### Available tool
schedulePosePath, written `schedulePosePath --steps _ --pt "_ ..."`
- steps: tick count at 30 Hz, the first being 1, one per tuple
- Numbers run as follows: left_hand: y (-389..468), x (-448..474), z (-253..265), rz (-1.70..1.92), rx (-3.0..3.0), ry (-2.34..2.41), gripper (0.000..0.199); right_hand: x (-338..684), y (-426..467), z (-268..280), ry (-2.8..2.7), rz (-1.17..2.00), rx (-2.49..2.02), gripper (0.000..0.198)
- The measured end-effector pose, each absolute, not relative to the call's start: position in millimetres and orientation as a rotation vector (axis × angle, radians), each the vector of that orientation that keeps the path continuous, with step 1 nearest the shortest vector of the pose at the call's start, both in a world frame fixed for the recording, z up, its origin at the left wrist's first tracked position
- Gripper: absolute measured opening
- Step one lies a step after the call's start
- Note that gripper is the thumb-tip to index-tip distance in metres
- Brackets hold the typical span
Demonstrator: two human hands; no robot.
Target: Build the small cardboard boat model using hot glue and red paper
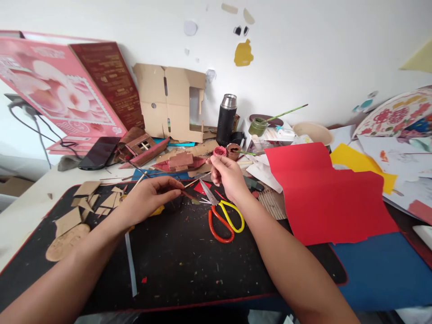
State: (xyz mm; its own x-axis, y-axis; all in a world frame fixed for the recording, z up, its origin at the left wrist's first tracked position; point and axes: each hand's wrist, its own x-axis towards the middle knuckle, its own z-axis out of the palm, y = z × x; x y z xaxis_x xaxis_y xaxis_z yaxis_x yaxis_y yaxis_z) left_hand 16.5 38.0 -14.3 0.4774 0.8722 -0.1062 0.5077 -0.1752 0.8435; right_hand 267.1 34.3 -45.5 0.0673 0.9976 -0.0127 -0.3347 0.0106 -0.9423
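My left hand (pixel 151 195) is closed in a pinch over the black mat, with a thin wooden stick (pixel 191 183) at its fingertips. The stick slants up toward my right hand (pixel 227 174), whose thumb and fingers are also pressed together. What sits between those fingers is too small to make out. Below the right hand lie scissors (pixel 221 220) with one red and one yellow handle, blades pointing up and left. Behind the hands is a small reddish-brown cardboard boat (pixel 180 163), near an open jar of red paint (pixel 220 151) and a jar of brown paint (pixel 233 151).
Cardboard scraps (pixel 69 220) lie on the mat's left side. A black flask (pixel 227 120) stands at the back, by a green paint jar (pixel 257 127) with a brush. Red paper (pixel 332 198) covers the right side. A phone (pixel 99 153) rests at back left.
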Motion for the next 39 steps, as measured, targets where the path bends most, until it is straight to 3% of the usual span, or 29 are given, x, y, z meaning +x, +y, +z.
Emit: schedulePosePath --steps 10,28,39 --pt "20.1 28.0 -18.4 0.190 1.958 1.049 0.034 270.0 34.2 -39.8 -0.901 1.291 -0.962 0.049" --pt "1.8 37.0 -31.5 0.076 2.633 1.050 0.021 263.2 33.2 -46.9 -0.985 1.281 -1.008 0.051" --pt "6.6 4.0 -10.8 0.467 2.549 1.108 0.029 264.5 29.8 -39.8 -0.972 1.262 -1.030 0.054"
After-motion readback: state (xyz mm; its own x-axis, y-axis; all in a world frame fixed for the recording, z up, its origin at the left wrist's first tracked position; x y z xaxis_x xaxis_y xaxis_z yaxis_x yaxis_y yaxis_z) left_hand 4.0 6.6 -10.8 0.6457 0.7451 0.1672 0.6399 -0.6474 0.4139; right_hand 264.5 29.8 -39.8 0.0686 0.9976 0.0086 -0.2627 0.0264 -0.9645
